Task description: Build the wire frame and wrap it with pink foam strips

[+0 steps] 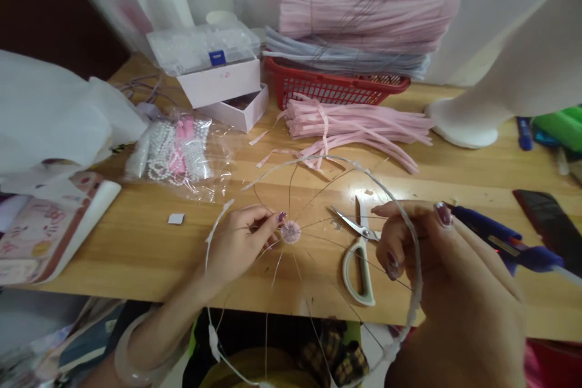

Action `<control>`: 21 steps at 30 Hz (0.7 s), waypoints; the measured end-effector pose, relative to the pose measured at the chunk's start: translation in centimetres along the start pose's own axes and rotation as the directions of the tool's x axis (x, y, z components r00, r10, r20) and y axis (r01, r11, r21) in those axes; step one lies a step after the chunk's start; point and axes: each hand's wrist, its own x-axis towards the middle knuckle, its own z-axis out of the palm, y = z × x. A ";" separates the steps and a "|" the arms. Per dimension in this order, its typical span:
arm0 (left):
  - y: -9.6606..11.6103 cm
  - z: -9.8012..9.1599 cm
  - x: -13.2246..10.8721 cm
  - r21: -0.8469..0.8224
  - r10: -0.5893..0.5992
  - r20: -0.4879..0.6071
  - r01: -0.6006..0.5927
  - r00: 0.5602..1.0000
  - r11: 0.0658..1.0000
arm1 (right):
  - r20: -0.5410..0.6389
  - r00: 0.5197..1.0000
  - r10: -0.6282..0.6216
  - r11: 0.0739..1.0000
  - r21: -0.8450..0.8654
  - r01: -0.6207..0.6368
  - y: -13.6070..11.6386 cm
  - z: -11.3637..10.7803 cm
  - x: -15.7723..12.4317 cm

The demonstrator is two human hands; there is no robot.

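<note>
A round wire frame (207,267) is held up over the table's front edge, its outer ring wrapped in white. Thin wires run like spokes from the ring to a small pinkish round hub (291,232). At the hub's left side, my left hand (240,242) pinches a spoke between thumb and finger. My right hand (459,279) is at the ring's right side, with the rim running between its thumb and bent fingers. Below the frame lie scissors (359,260) with pale handles, blades spread. Just beyond my right hand is a blue glue gun (509,239) with a small red light.
Pink fuzzy stems (354,124) lie tied behind the frame. More bundles fill a red basket (336,91). Bagged pearl beads (177,148), white boxes (222,82) and a small white square (176,218) are left. A phone (550,224) and a white stand (464,124) are right.
</note>
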 end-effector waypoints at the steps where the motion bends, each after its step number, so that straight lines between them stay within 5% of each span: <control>1: -0.2 0.0 0.1 0.016 0.012 -0.005 -0.012 1.000 1.000 | 0.012 0.999 0.033 0.994 0.099 -0.034 0.8 -0.1 0.1; 4: -0.3 -0.1 0.2 0.068 0.023 -0.028 -0.021 0.999 0.997 | 0.029 0.992 0.125 0.958 0.255 -0.128 3.4 -0.5 0.4; 9: 0.2 -0.3 0.0 0.013 0.016 -0.002 -0.016 1.000 1.000 | 0.193 0.966 0.174 0.983 0.027 -0.183 4.8 0.4 0.1; 17: 1.0 0.5 -0.9 -0.051 -0.014 0.084 0.018 0.996 0.999 | 0.221 0.970 -0.099 0.982 -0.134 0.131 3.2 2.3 0.2; 21: 1.4 0.5 -1.1 -0.063 0.037 0.087 -0.032 0.995 0.998 | 0.188 0.973 -0.134 0.974 -0.159 0.164 3.3 2.2 -0.2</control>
